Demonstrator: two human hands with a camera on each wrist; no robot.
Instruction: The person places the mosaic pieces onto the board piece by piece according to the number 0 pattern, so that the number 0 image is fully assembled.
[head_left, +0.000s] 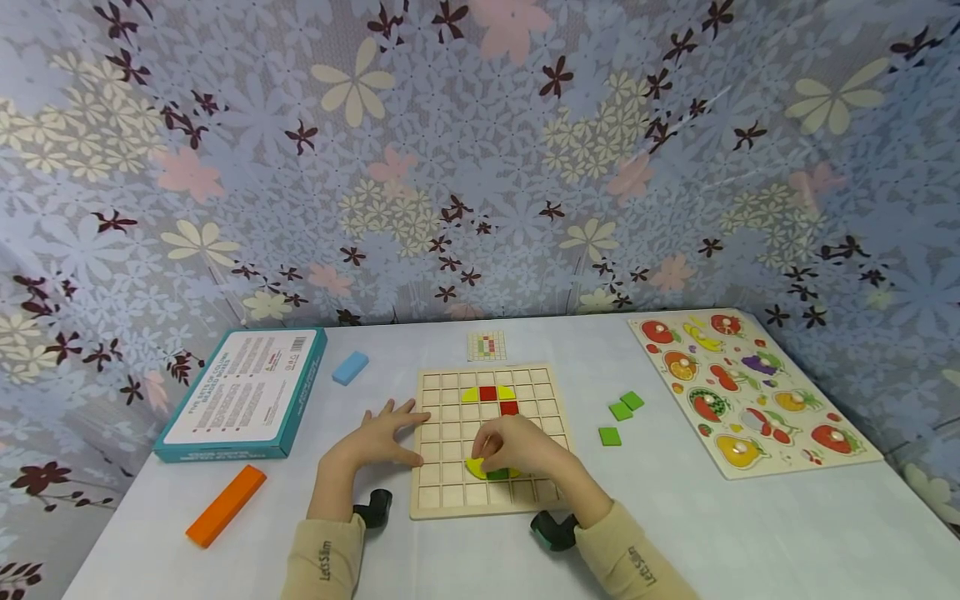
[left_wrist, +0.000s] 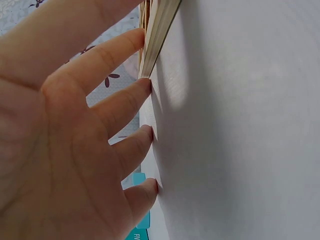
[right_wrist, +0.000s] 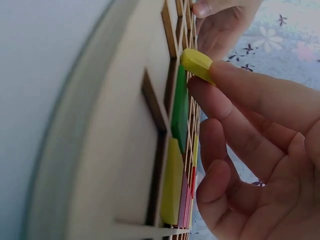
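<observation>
A wooden grid board (head_left: 442,498) lies on the white table between both hands. My right hand (head_left: 521,446) is over its lower middle and pinches a yellow rounded piece (right_wrist: 197,63) between thumb and index finger. Beside that piece a green tile (right_wrist: 179,110) and another yellow piece (right_wrist: 171,185) sit in the grid. Farther up the board are a red tile (head_left: 488,393) between two yellow pieces, and a second red tile (head_left: 509,408). My left hand (head_left: 382,437) is spread at the board's left edge, with fingertips touching the board and the tabletop.
Three loose green tiles (head_left: 610,436) lie right of the board. A small pattern card (head_left: 486,346) is behind it. At left are a teal-and-white box (head_left: 240,387), a blue block (head_left: 350,367) and an orange bar (head_left: 226,506). A fruit puzzle board (head_left: 731,454) covers the right side.
</observation>
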